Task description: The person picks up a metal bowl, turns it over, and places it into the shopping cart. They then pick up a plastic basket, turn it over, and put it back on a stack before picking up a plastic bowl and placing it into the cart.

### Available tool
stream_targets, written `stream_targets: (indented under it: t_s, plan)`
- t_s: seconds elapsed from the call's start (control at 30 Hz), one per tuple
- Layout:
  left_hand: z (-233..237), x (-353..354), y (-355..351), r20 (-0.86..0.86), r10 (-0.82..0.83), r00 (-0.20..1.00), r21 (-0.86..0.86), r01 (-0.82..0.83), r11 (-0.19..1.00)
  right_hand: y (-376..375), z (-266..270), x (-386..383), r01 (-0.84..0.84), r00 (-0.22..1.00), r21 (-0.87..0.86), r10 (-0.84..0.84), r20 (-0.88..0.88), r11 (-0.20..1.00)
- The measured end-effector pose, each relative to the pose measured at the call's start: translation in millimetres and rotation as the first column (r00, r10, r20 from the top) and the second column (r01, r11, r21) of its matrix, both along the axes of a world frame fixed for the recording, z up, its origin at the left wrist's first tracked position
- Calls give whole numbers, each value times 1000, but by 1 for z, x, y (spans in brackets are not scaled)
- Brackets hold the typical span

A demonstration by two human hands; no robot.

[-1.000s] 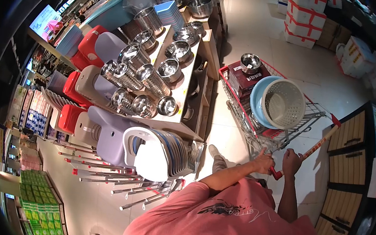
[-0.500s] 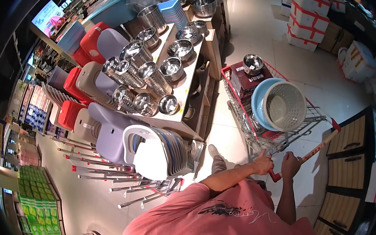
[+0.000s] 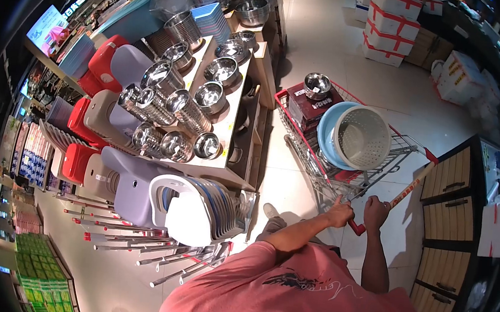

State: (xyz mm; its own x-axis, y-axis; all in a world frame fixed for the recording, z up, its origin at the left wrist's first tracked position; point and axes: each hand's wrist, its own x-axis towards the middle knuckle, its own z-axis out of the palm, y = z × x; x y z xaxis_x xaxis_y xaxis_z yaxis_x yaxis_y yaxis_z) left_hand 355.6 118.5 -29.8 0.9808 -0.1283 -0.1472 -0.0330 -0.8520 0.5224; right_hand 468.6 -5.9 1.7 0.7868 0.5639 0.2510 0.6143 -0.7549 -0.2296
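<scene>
My left hand point(image 3: 339, 213) is at the near left corner of the shopping cart point(image 3: 335, 188), near the red end of its handle; its fingers are partly bent and what they hold is too small to make out. My right hand point(image 3: 376, 212) is closed round the cart handle point(image 3: 404, 196), which runs up to the right. In the cart are a dark red box point(image 3: 306, 106) with a steel bowl point(image 3: 317, 86) on top, a blue basin point(image 3: 326, 133) and a grey perforated basket point(image 3: 362, 138) lying tilted against it.
Left of the cart stands a display table point(image 3: 218, 161) with steel bowls and pots. Stacked plastic chairs point(image 3: 196, 211) and stools are at the lower left. Wooden-front cabinets point(image 3: 449, 217) line the right. White boxes point(image 3: 391, 26) with red tape are stacked beyond.
The whole view has shifted slightly, so the cart, table and chairs appear a little further left. Both hands stay at the cart handle.
</scene>
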Motion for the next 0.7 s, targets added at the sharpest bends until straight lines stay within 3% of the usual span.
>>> stream_targets:
  t_s: [0.13, 0.2, 0.37, 0.47, 0.6, 0.7]
  plan:
    - [-3, 15, -2, 98, -4, 995, 44, -1, 999, 4, 5, 12, 8, 1000, -24, -7, 17, 1000]
    - [-2, 26, 1, -25, -12, 1000, 114, 15, 993, 8, 7, 19, 12, 999, -75, -9, 32, 997]
    - [-12, 22, 14, 58, -17, 998, 164, 8, 987, 21, 1, 13, 11, 997, -57, -6, 79, 998]
    - [3, 6, 31, 31, -23, 999, 138, 19, 990, 32, -5, 2, 45, 998, -80, -40, 55, 996]
    - [-6, -15, 51, 126, 7, 992, 146, -25, 989, 55, -3, -22, 38, 986, -89, -23, 163, 995]
    - [-14, -26, 72, 134, 28, 991, 132, -46, 990, 74, -9, -30, 34, 992, -78, -24, 127, 996]
